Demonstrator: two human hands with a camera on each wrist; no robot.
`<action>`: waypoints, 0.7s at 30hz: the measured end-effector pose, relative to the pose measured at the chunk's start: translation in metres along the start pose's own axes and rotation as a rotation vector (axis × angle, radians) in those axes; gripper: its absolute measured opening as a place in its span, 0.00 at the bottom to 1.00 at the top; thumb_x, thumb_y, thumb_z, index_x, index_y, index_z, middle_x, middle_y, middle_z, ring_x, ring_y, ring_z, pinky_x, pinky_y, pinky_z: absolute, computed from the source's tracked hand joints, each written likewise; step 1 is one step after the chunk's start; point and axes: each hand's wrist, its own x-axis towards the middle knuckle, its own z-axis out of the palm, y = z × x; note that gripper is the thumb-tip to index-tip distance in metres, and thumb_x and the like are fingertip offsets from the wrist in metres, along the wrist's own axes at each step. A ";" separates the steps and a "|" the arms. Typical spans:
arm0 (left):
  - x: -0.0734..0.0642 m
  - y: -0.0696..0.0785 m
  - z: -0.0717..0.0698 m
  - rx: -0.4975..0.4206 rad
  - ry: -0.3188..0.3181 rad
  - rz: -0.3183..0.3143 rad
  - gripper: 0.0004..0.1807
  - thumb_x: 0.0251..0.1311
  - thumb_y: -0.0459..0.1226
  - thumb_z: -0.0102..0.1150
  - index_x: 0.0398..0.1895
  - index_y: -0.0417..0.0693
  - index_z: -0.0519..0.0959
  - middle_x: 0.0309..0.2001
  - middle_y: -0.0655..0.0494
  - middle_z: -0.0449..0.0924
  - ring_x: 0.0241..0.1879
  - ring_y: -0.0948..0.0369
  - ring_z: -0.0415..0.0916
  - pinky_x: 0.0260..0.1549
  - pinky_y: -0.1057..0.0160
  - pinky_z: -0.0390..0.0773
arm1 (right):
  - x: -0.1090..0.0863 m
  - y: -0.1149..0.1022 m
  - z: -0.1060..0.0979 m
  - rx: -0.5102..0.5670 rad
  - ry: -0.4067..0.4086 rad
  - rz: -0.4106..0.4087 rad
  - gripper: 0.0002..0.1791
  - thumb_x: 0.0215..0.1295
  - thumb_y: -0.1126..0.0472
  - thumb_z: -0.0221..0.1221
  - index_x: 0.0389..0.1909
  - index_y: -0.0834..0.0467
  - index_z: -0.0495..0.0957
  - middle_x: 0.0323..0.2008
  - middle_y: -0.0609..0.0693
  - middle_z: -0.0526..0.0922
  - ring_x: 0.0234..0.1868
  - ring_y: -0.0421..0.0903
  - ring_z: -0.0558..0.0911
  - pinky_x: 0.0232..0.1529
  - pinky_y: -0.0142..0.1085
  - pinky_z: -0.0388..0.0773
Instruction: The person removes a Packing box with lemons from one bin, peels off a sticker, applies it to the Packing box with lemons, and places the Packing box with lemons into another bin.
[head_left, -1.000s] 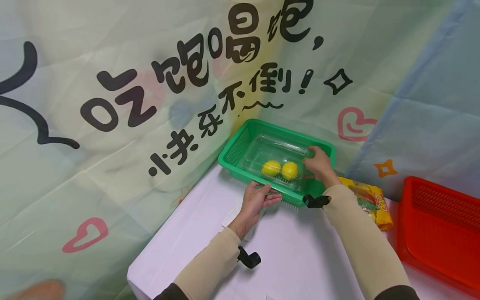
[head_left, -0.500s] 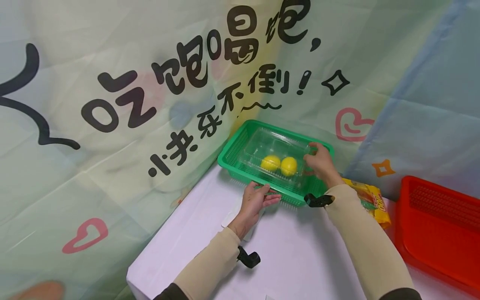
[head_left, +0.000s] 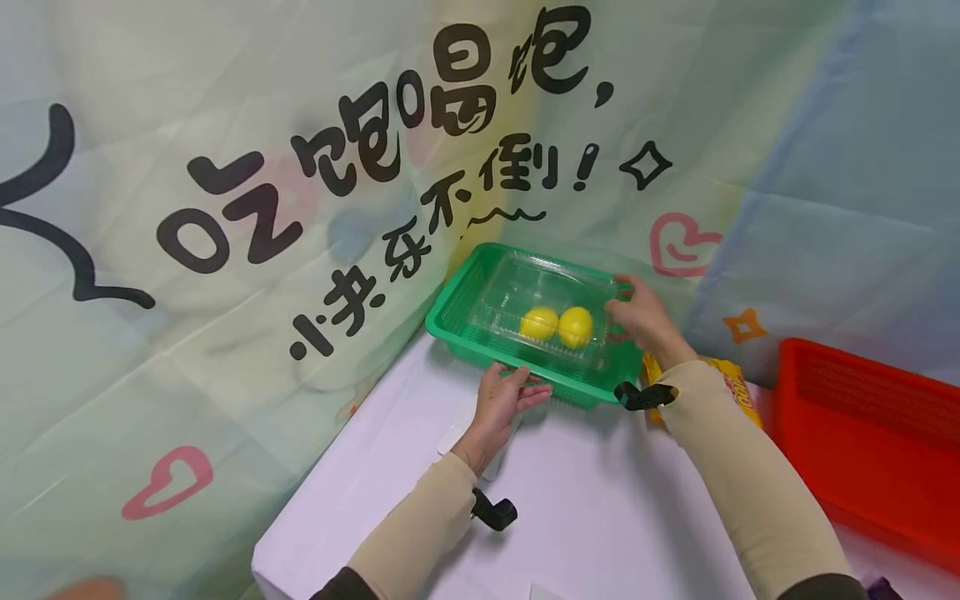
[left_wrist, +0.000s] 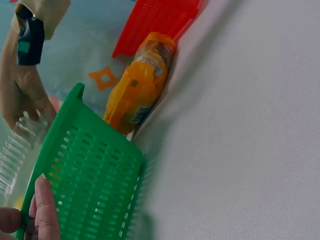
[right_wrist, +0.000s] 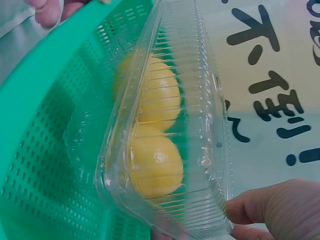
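Observation:
Two yellow lemons [head_left: 576, 327] lie inside a clear plastic clamshell box [head_left: 498, 287], which is over a green perforated basket [head_left: 442, 327]. My right hand [head_left: 647, 318] grips the right end of the box, thumb and fingers at its edge. In the right wrist view, the ribbed box [right_wrist: 192, 100] stands tilted above the basket's inside, lemons [right_wrist: 157, 165] resting within. My left hand [head_left: 501, 407] holds the basket's near rim. Its thumb and fingers pinch that green rim [left_wrist: 42, 160] from both sides in the left wrist view.
Right of the basket, partly behind my right arm, lies a yellow packaged bag [head_left: 738, 387]. A red basket [head_left: 832, 425] stands farther right on the white table [head_left: 570, 492]. A white flat object [head_left: 452, 437] is under my left hand. A printed cloth [head_left: 360, 250] hangs behind.
The clear box with the lemons has risen a little and tilted, its far side lifting with my right hand. My left hand stays at the basket's rim. The head view has shifted slightly right.

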 end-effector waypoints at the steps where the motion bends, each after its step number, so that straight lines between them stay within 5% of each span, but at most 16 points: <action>1: 0.000 0.000 0.000 -0.003 0.003 0.002 0.09 0.75 0.34 0.51 0.49 0.39 0.64 0.44 0.35 0.83 0.33 0.57 0.88 0.40 0.60 0.87 | -0.002 -0.002 -0.002 0.002 0.000 -0.003 0.38 0.77 0.65 0.46 0.82 0.55 0.40 0.79 0.67 0.42 0.67 0.72 0.68 0.53 0.58 0.82; 5: 0.001 0.000 0.002 -0.003 0.009 0.013 0.08 0.75 0.33 0.50 0.48 0.39 0.64 0.47 0.30 0.81 0.33 0.58 0.88 0.40 0.61 0.87 | -0.013 -0.010 -0.011 0.002 -0.013 -0.022 0.38 0.78 0.65 0.45 0.82 0.53 0.39 0.80 0.66 0.40 0.69 0.72 0.66 0.55 0.59 0.81; 10: 0.000 0.001 0.003 0.001 0.013 0.010 0.10 0.74 0.33 0.51 0.50 0.38 0.65 0.43 0.37 0.84 0.35 0.57 0.88 0.42 0.60 0.87 | -0.028 -0.019 -0.022 -0.033 -0.020 -0.046 0.38 0.78 0.64 0.45 0.82 0.52 0.39 0.80 0.66 0.39 0.69 0.72 0.66 0.55 0.58 0.81; 21: 0.000 -0.003 0.003 0.012 0.014 0.013 0.13 0.75 0.33 0.50 0.55 0.35 0.64 0.45 0.34 0.82 0.35 0.56 0.88 0.43 0.60 0.87 | -0.077 -0.029 -0.046 -0.141 -0.001 -0.077 0.39 0.76 0.61 0.48 0.82 0.51 0.42 0.80 0.66 0.44 0.59 0.64 0.74 0.42 0.46 0.86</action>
